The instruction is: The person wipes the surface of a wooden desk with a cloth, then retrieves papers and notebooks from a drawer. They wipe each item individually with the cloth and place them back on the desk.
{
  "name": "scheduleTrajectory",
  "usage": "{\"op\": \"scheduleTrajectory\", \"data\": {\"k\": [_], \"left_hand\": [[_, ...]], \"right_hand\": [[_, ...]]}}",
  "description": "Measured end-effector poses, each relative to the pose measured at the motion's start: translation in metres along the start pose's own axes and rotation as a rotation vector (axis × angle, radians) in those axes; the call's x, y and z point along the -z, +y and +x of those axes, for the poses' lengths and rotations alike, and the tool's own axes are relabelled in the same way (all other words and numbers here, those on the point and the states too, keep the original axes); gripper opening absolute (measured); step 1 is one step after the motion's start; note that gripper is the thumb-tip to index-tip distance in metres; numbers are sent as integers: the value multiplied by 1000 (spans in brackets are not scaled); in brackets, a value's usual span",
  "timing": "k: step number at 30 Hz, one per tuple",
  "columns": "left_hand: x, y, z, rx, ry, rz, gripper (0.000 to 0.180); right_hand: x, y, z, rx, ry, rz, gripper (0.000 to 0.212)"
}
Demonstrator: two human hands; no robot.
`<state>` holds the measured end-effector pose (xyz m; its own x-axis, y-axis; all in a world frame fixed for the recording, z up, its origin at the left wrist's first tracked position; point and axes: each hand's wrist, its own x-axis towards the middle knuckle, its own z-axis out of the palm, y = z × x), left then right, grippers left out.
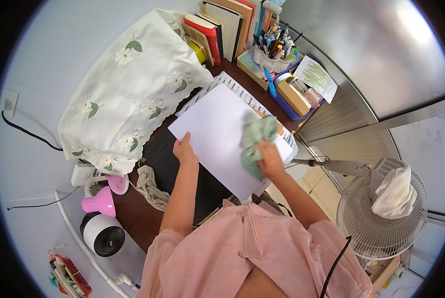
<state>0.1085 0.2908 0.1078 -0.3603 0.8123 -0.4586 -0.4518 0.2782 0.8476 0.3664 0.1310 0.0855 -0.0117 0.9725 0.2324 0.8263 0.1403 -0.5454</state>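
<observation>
On the white sheet [215,129] at nine o'clock, the left hand [185,150] is pinching, ideally bracing against the green cloth [255,141] the right hand [271,160] is clutching at three.

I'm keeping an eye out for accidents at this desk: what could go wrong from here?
The white sheet could shift or crease, since the left hand grips it only at one edge while the right hand holds the green cloth against it.

The blue tray might be knocked, as it sits near the edge of the brown desk, beyond the cloth.
</observation>
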Motion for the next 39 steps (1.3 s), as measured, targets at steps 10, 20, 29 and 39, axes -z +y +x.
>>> {"op": "scheduleTrajectory", "data": {"k": [10, 20, 29, 39], "left_hand": [[-104, 223, -134, -642, -504, -32, 23], [-18, 127, -113, -883, -1129, 765, 22], [67, -42, -104, -433, -333, 556, 39], [70, -59, -125, 558, -331, -136, 33]], "right_hand": [[59, 11, -7, -587, 537, 835, 36], [75, 21, -14, -619, 546, 843, 38], [102, 8, -9, -345, 385, 437, 42], [-8, -72, 4, 204, -194, -33, 60]]}}
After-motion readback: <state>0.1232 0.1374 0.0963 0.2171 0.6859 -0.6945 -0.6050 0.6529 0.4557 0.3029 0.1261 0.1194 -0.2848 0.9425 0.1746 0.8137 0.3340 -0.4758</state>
